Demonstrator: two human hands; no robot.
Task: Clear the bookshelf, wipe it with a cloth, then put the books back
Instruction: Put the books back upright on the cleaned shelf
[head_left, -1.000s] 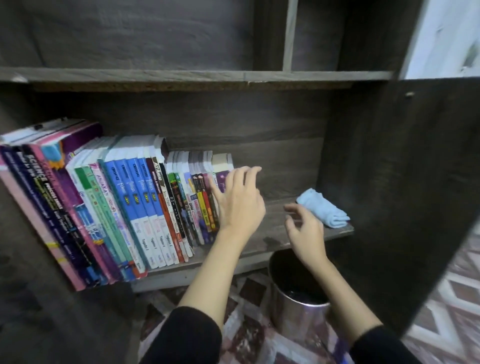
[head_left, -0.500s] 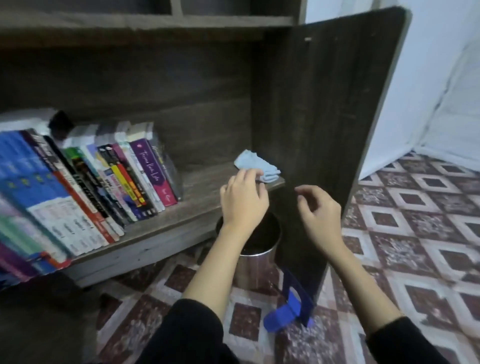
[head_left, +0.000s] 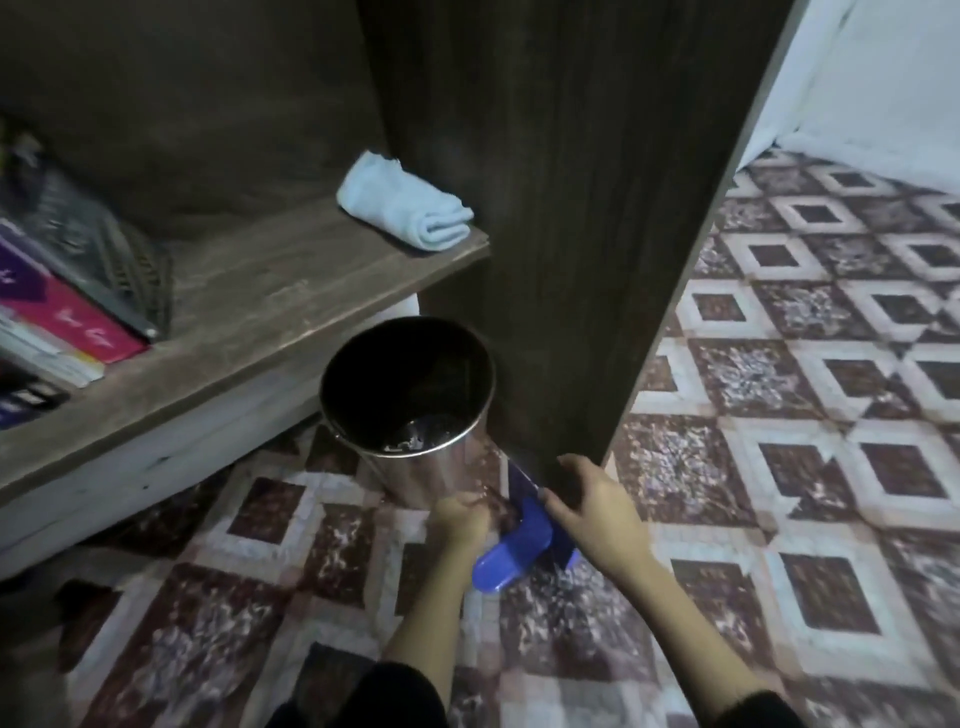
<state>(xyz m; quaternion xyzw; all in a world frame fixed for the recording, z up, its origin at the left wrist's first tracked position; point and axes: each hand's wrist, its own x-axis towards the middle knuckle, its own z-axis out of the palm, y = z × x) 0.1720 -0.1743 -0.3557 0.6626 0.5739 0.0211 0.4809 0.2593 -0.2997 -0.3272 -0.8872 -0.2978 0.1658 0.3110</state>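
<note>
A folded light-blue cloth (head_left: 410, 213) lies at the right end of the lower shelf board (head_left: 291, 317). Leaning books (head_left: 62, 322) stand at the shelf's left end, partly cut off by the frame. Both hands are down on the floor, away from the shelf. My left hand (head_left: 460, 519) is curled into a fist beside a blue plastic piece (head_left: 519, 545) at the foot of the cabinet door (head_left: 571, 208); a grip on it is not visible. My right hand (head_left: 592, 509) touches the blue piece's upright part with spread fingers by the door's bottom corner.
A shiny steel bin (head_left: 431, 478) with a dark inside stands on the floor between the shelf front and the open door, just behind my left hand. Patterned maroon-and-white tiles (head_left: 779, 389) cover the floor. A white wall rises at the far right.
My view has swung right and down. Both hands dropped from shelf height to the floor and now sit at the blue piece under the door. The cloth has not moved.
</note>
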